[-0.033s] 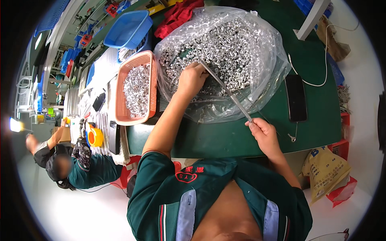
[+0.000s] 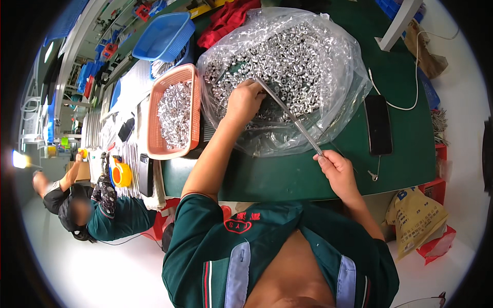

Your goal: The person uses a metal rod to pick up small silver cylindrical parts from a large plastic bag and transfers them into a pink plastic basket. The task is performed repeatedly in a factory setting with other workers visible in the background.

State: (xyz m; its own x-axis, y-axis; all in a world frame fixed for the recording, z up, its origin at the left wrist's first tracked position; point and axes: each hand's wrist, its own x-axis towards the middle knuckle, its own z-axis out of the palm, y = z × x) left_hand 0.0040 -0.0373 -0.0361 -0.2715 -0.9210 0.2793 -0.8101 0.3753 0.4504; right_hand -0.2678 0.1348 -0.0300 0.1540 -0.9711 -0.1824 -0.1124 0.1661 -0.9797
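Observation:
My right hand (image 2: 336, 172) is closed round the near end of a thin, straight metal rod (image 2: 291, 117). The rod slants away to the left across an open clear plastic bag (image 2: 346, 72) full of small silvery metal sleeves (image 2: 303, 56). At the far end of the rod is my left hand (image 2: 243, 104), its fingers curled together against or right beside the tip. Whatever those fingers pinch is hidden from here. Left of the bag stands a pink plastic basket (image 2: 153, 134) holding many small shiny metal pieces (image 2: 175, 115).
A blue basket (image 2: 165, 40) and a red cloth (image 2: 226, 23) lie at the back left. On the green table (image 2: 267, 179), a black phone (image 2: 378, 126) sits at right, near a white cable (image 2: 403, 109). Another person (image 2: 102, 218) works at far left, beside a yellow tape roll (image 2: 121, 175).

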